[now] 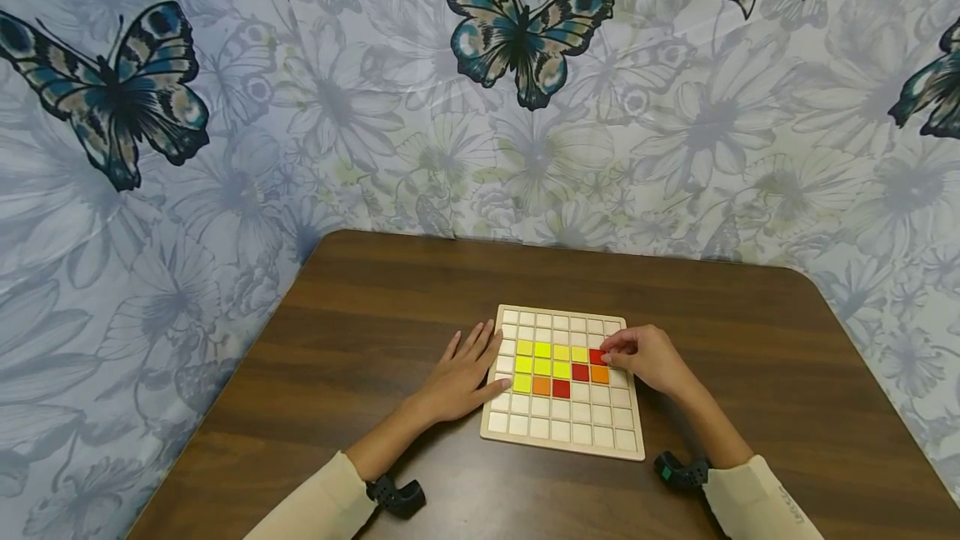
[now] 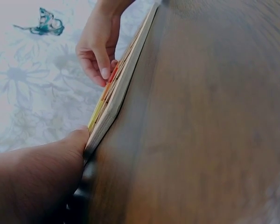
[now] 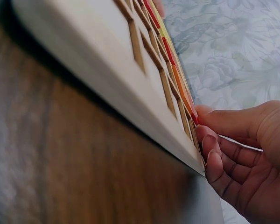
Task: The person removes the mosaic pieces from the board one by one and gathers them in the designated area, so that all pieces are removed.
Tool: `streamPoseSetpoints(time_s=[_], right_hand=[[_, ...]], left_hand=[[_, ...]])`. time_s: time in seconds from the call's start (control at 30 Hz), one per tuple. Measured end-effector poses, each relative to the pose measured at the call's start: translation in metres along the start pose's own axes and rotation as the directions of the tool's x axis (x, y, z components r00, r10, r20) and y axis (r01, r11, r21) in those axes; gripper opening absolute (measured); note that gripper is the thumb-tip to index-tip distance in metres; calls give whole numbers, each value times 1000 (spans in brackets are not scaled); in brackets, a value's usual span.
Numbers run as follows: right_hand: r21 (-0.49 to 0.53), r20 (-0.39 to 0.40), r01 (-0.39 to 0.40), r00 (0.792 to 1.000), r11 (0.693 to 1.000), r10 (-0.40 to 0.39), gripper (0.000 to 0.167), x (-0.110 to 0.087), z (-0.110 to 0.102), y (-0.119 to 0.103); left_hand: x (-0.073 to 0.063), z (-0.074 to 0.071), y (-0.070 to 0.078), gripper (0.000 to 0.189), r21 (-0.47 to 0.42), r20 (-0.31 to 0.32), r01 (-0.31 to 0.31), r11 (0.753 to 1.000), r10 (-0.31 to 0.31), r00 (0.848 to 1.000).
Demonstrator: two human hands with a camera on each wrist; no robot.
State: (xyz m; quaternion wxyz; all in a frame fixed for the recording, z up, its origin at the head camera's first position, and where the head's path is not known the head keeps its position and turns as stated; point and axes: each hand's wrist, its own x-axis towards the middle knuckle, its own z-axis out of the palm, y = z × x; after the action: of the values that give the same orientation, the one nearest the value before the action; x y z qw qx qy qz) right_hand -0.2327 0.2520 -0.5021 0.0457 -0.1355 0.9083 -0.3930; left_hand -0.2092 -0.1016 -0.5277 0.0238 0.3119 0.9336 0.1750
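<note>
A pale blue-and-white backdrop (image 1: 360, 107) printed with flowers and teal-and-black butterflies (image 1: 521, 36) rises behind a dark wood-grain desk (image 1: 390, 298), where a person in cream sleeves (image 1: 318, 498) works at a gridded board (image 1: 561, 410). The board lies flat and slightly askew, between the two hands. At right, the thumb and fingers of the right hand (image 1: 648, 361) curl in at the board's edge and pinch a red tile (image 1: 596, 357), which sits at the right end of the uppermost coloured row, beside four yellow tiles (image 1: 542, 349). The left hand (image 1: 457, 377) is spread, its fingers straight along the board's left side and its thumb touching the board just beside the yellow tile of the lowest coloured row. In the middle coloured row, three yellow tiles lead to another red one and an orange tile (image 1: 599, 374); below, yellow, orange and red stand side by side. Pale squares surround the coloured rows. Black wrist devices (image 1: 395, 497) show at both cuffs.
</note>
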Motion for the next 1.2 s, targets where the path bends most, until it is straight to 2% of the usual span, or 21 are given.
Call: streamPoseSetpoints(time_s=[0.4, 0.87, 1.2], right_hand=[[3, 4, -20, 1000, 1000, 20, 6, -2, 6, 1], [12, -46, -33, 998, 999, 34, 4, -2, 2, -4], [26, -65, -31, 997, 999, 32, 4, -1, -2, -7]], left_hand=[[-2, 3, -1, 82, 25, 17, 14, 1000, -15, 1000], [-1, 1, 0, 80, 7, 5, 12, 1000, -12, 1000], [0, 2, -1, 82, 29, 7, 17, 999, -17, 1000]])
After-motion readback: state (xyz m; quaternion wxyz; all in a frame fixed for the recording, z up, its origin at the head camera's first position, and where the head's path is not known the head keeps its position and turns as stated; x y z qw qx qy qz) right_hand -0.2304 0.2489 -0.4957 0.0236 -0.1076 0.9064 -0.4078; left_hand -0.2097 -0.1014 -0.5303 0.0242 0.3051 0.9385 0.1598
